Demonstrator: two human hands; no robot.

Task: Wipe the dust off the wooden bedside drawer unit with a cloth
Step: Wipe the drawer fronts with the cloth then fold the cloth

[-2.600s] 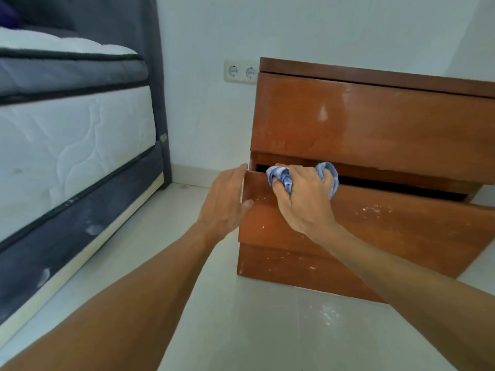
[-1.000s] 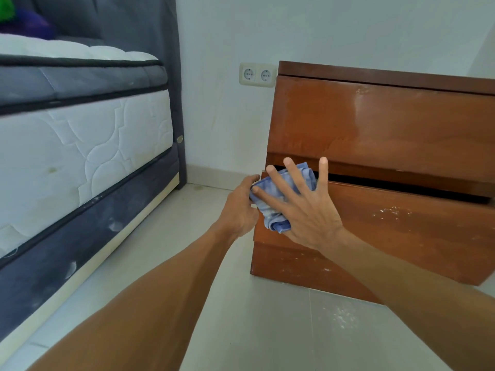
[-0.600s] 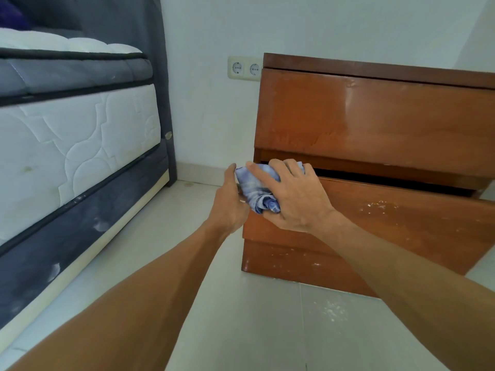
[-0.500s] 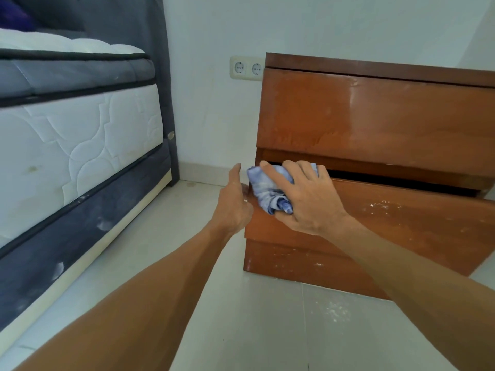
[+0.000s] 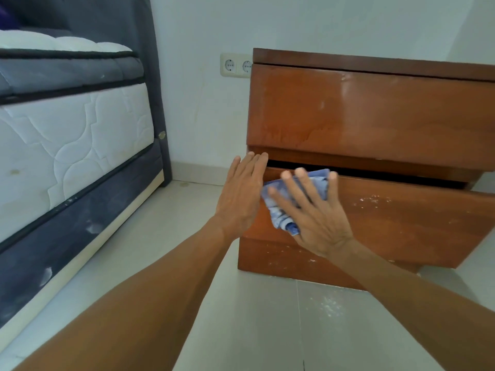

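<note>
The wooden bedside drawer unit (image 5: pixel 361 113) stands on the floor against the white wall. Its lower drawer (image 5: pixel 401 220) is pulled out a little, with white specks on its front. My right hand (image 5: pixel 316 218) presses a crumpled blue cloth (image 5: pixel 278 207) flat against the left part of that drawer front, fingers straight and spread. My left hand (image 5: pixel 242 194) lies flat with straight fingers against the drawer's left end, fingertips at its top corner. Most of the cloth is hidden under my right palm.
A bed with a white quilted mattress (image 5: pixel 67 145) and dark grey base (image 5: pixel 80 223) fills the left side. A double wall socket (image 5: pixel 235 66) sits just left of the unit's top. Pale floor tiles (image 5: pixel 267 317) lie between the bed and the unit.
My right hand has gone from gripping the bunched cloth to pressing it flat with spread fingers, slightly lower on the drawer front. My left hand has opened flat against the drawer's left end.
</note>
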